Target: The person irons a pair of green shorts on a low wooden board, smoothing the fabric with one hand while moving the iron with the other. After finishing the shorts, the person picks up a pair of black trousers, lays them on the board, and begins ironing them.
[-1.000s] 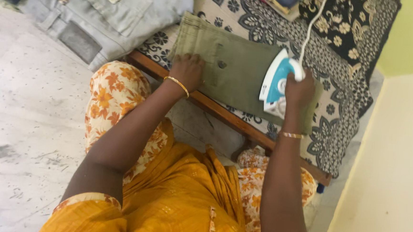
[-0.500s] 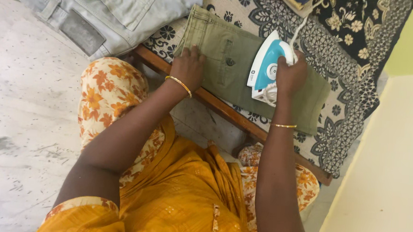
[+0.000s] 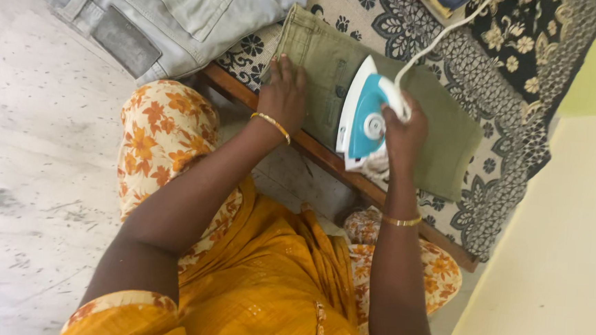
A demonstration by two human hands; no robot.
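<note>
**Olive trousers under the iron, mid-pass**

The olive trousers (image 3: 384,104) lay folded flat on a patterned cloth (image 3: 498,166) spread over a low wooden board (image 3: 326,164), directly under both hands. The step in hand looked like pressing: the right hand (image 3: 402,129) was clenched around the handle of a white-and-teal iron (image 3: 360,117), whose soleplate sat on the garment just left of that grip, its white cord (image 3: 438,37) trailing up and away from the knuckles. The left hand (image 3: 285,91) lay open and flat, palm down, on the waistband end of the trousers, near the iron's nose but apart from it; it grasped nothing and only pinned the fabric.

By my judgement, any further stroke toward the waistband would call for keeping the flat hand clear of the iron's nose while the cloth was held taut.

The right arm reached forward, wrist bent over the handle, a gold bangle (image 3: 402,221) at the forearm. The left arm stretched diagonally across the knee. Grey jeans (image 3: 170,8) lay beyond the left hand.
</note>
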